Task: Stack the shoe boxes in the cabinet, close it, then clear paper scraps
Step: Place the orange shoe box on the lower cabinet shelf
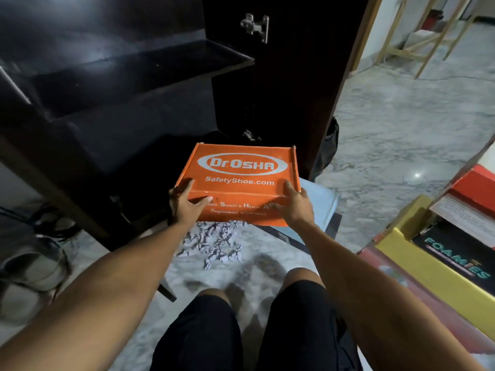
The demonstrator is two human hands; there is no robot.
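Two hands [187, 204] [294, 207] on orange box [238, 180], open door [292, 76] beside, scraps [214, 242] beneath.

Home interior: marble floor [401, 124], dark shoe cabinet [107, 89], worn shoes [32, 266], stacked shoe boxes [442, 250].

Both hands gripped an orange box [238, 183] at its near corners: left hand [184, 203], right hand [293, 206]. Box was held level before the open dark cabinet [120, 84], its door [294, 62] swung wide. Paper scraps [214, 243] lay on the marble floor [401, 129] below. More boxes [442, 242] were stacked at right.
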